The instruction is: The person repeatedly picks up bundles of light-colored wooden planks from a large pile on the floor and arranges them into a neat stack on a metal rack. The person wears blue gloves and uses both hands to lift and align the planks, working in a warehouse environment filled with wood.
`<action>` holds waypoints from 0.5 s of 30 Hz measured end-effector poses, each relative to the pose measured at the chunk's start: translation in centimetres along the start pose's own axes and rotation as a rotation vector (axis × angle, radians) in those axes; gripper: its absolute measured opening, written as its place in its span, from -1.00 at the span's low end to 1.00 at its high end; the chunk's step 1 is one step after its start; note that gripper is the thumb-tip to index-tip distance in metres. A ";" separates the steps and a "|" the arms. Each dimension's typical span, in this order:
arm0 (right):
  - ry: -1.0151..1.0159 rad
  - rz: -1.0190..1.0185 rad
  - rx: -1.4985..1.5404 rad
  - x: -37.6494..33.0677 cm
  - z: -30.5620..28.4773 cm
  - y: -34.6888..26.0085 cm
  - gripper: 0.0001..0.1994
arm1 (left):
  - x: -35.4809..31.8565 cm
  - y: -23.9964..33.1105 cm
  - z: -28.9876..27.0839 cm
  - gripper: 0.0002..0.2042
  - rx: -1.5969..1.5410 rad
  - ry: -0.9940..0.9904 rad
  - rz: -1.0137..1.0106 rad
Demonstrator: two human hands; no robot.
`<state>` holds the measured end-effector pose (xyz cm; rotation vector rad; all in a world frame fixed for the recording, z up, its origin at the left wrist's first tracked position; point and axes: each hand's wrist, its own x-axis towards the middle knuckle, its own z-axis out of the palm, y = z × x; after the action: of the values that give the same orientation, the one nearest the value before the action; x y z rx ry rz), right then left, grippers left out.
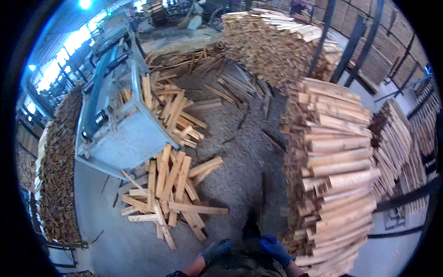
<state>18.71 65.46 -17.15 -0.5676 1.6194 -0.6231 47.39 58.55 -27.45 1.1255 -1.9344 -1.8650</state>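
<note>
My left hand [216, 250], in a grey-blue work glove, is low in front of my body at the lower edge. Level with it, to the right, is my right hand [275, 249] in a brighter blue glove. The fingers of both are blurred and partly turned from view, and no held thing shows in either. Nearest to my left hand, on the floor, lies a loose heap of short wooden boards [170, 187]. Beside my right hand rises a long stack of wooden boards [339, 171], their ends facing sideways.
A grey metal machine [129, 143] with a sloping side stands at the left, more wood pieces [177, 108] spilled against it. Another large wood stack [272, 46] fills the back. Dark strips and scraps [237, 87] litter the floor. Dark metal posts [348, 51] rise at the right.
</note>
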 end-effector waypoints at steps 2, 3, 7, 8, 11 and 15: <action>-0.064 -0.219 -0.158 4.5 -3.4 -3.0 -0.64 | 3.3 0.7 -3.0 -0.85 0.346 0.088 0.270; -0.064 -0.306 -0.227 6.6 -4.1 -4.8 -0.65 | 4.9 1.6 -4.8 -0.86 0.468 0.149 0.362; -0.050 -0.484 -0.445 13.4 -6.7 -16.1 -0.65 | 9.0 12.5 -11.5 -0.89 0.624 0.110 -0.061; -0.090 -0.458 -0.463 15.4 -7.3 -18.4 -0.63 | 10.1 12.4 -12.9 -0.88 0.755 0.091 -0.038; -0.172 -0.453 -0.316 21.5 -7.7 -23.4 -0.65 | 12.5 9.0 -16.0 -0.87 0.639 0.196 -0.007; -0.195 -0.537 -0.377 31.4 -8.8 -25.1 -0.65 | 18.0 -1.6 -17.5 -0.87 0.032 0.500 -0.047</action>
<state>6.29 26.54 -21.93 -1.3285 1.4054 -0.6266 46.93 33.85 -32.08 1.4850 -1.6641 -1.3958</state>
